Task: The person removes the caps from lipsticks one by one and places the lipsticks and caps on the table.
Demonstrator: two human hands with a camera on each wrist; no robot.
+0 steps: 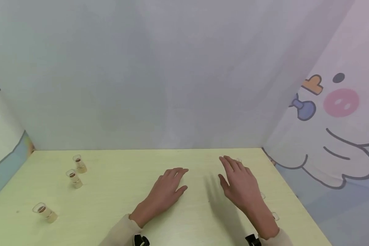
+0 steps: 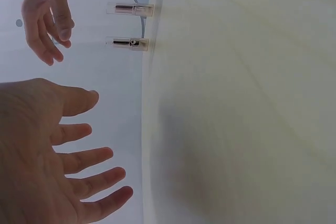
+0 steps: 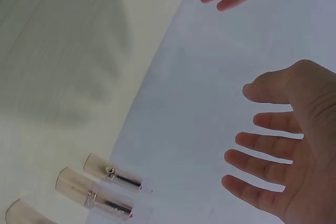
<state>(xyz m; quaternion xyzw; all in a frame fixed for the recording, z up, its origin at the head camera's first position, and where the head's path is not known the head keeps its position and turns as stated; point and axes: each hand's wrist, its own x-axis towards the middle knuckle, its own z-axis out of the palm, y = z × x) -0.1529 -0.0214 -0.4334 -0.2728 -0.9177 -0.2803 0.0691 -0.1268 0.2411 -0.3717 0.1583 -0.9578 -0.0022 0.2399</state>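
My left hand (image 1: 163, 192) is held over the middle of the table with its fingers extended and nothing in it. To its right, my right hand (image 1: 241, 186) is likewise raised, fingers straight, palm turned toward the left one. Nearest the right hand stand clear-capped tubes that look like lipsticks; in the head view the hand and forearm mostly hide them, leaving only a cap rim (image 1: 275, 216) showing. The right wrist view shows these lipsticks (image 3: 94, 195) upright on the table. Three more lipsticks stand at the left: a rear one (image 1: 80, 164), a middle one (image 1: 74, 179) and a front one (image 1: 45, 213).
The pale yellow table (image 1: 117, 205) ends at a plain grey-white curtain (image 1: 160, 78) behind. A cloth printed with cartoon figures (image 1: 335, 136) hangs along the right edge, and a similar printed cloth (image 1: 0, 143) borders the left. Shadows of the hands fall on the tabletop.
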